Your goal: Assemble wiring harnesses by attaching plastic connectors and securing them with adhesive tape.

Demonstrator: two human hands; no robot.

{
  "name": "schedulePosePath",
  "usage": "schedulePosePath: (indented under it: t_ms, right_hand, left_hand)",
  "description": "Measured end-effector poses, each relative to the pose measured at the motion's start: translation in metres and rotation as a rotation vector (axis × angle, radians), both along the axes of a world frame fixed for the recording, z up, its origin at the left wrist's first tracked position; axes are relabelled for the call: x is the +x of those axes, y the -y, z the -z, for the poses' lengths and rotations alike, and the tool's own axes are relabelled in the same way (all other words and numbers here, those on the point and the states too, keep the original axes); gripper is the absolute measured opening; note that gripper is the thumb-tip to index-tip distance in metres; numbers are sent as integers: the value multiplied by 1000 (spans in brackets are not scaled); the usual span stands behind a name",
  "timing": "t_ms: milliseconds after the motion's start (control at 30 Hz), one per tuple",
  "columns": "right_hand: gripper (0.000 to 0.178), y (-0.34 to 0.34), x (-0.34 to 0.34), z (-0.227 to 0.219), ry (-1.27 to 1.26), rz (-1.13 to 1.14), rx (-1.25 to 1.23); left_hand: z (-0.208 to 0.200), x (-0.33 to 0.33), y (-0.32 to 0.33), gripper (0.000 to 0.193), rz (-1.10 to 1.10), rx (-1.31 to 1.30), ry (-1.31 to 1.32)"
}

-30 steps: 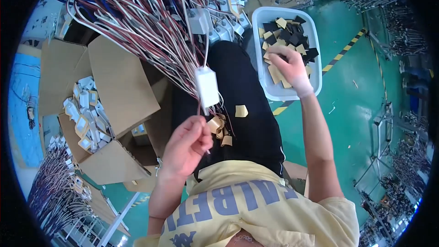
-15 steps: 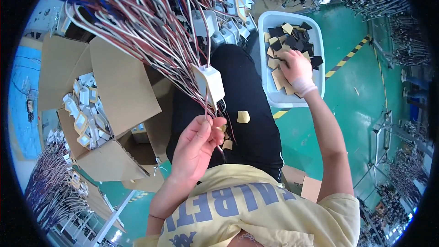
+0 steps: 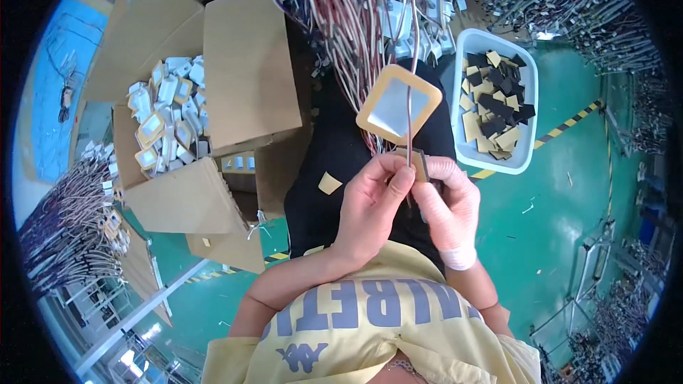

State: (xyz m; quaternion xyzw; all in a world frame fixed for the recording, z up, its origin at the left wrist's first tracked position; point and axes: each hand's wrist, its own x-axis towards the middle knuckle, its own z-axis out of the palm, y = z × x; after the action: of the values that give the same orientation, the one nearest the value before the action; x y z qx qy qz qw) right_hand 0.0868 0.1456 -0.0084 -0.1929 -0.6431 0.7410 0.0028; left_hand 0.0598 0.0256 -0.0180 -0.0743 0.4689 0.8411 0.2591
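Observation:
My left hand (image 3: 371, 203) is closed, pinching a thin reddish-brown cable (image 3: 410, 125) between thumb and fingertips. Right beside it, my right hand (image 3: 449, 203), with white wrapping at the wrist and on fingers, is closed on a small foam pad (image 3: 419, 166) with a dark edge, held against the cable. Just beyond the fingertips, a white housing (image 3: 390, 109) with a yellow rim shows its face; the cable crosses in front of it. Behind it hangs a thick bundle of red and white cables (image 3: 348, 35). A loose tan pad (image 3: 329, 183) lies on my dark trousers.
To the right stands a white plastic bin (image 3: 498, 166) with black and tan foam pads (image 3: 498, 103). An open cardboard box (image 3: 252, 75) at left holds white housings (image 3: 167, 117). More cable bundles (image 3: 67, 242) surround me. The floor (image 3: 562, 199) is green with striped tape.
My right hand has come from the bin to my left hand, bringing a foam pad. The housing has turned its yellow-rimmed face toward me. The whole view has shifted.

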Motion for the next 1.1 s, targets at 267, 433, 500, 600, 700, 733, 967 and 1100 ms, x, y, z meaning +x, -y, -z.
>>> schedulePosePath:
  t_ms: [267,433,500,600,700,733,967,1100]
  right_hand:
    - [6,-28,-9,-20,74,-222,10]
    - [7,-24,-9,-16,63,-258,41]
    - [6,-21,-9,-8,34,-176,-74]
    - [4,-9,-6,0,-230,-32,480]
    - [11,-1,-6,1,-375,-44,664]
    - [12,1,-6,2,-408,-51,665]
    - [10,-6,-6,8,-327,-130,442]
    - [2,-11,-8,7,-218,-154,135]
  left_hand:
    - [-5,0,17,12,85,-268,-241]
    - [-5,-2,19,11,115,-399,-354]
    - [-1,-3,21,11,104,-412,-397]
    - [-1,1,24,14,1,-561,-551]
    - [-8,7,17,14,80,-488,-506]
    - [-7,8,15,14,76,-490,-504]
    - [-4,4,11,12,-14,-351,-326]
    - [-3,-3,16,14,8,-243,-124]
